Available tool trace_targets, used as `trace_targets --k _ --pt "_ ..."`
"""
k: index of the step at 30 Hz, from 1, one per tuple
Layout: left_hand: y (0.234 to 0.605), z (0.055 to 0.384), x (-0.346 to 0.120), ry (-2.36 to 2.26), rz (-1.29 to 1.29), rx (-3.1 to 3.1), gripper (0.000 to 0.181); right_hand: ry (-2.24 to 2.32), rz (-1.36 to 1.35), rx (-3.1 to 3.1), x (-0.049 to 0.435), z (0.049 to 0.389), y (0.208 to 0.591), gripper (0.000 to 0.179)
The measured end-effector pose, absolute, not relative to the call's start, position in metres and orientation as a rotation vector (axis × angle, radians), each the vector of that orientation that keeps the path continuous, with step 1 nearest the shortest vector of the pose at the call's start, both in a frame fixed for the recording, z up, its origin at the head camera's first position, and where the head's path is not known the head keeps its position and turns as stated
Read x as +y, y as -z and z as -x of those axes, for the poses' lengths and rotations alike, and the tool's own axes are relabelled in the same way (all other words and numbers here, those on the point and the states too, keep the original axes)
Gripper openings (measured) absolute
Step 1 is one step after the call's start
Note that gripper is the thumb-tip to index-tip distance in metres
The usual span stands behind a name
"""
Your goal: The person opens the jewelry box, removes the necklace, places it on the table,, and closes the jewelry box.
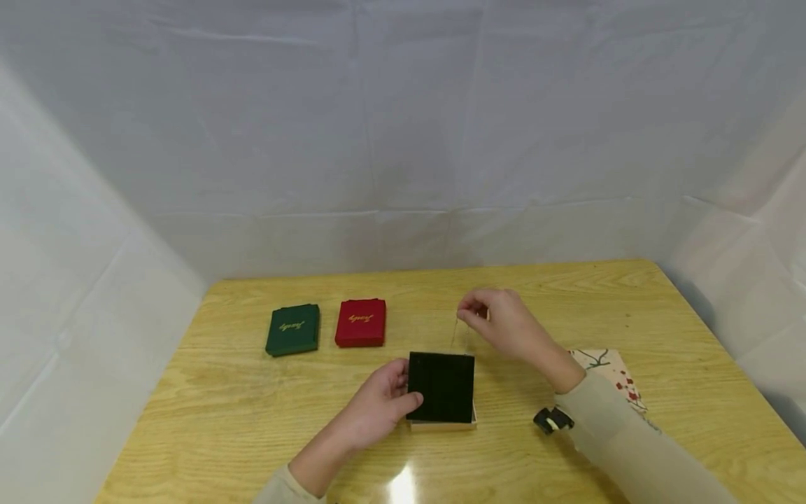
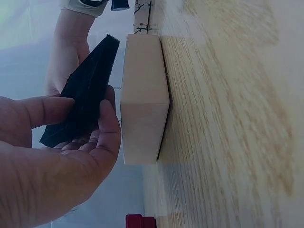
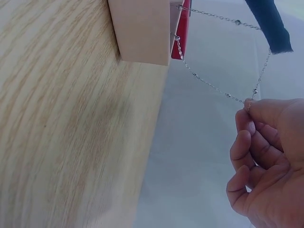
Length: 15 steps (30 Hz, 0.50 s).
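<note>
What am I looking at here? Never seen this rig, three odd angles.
No machine here: these are a person's two bare hands, with three cameras. The wide picture comes from the head, looking forward and down. The other two come from the wrists, one per hand, so the table looks turned on its side.

On the wooden table are a green box, a red box, a pale box and, partly behind the right sleeve, a flower-patterned item.

The left hand holds a black pad, tilted above the pale box. The right hand pinches a thin beaded chain between thumb and finger.
</note>
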State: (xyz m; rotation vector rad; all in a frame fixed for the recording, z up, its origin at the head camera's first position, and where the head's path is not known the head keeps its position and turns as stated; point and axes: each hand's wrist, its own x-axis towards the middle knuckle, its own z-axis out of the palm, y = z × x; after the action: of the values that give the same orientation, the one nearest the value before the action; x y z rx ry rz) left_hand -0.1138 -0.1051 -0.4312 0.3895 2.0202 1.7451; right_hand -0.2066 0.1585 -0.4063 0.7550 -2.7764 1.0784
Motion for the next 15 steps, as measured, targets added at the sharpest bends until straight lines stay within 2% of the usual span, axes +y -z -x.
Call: trace_targets --k 15 --pt "0.431 0.1119 -0.1066 -1.723 -0.336 2.058 0.047 -1.061 -0.752 -2.764 0.1651 0.2104 0.4036 0.007"
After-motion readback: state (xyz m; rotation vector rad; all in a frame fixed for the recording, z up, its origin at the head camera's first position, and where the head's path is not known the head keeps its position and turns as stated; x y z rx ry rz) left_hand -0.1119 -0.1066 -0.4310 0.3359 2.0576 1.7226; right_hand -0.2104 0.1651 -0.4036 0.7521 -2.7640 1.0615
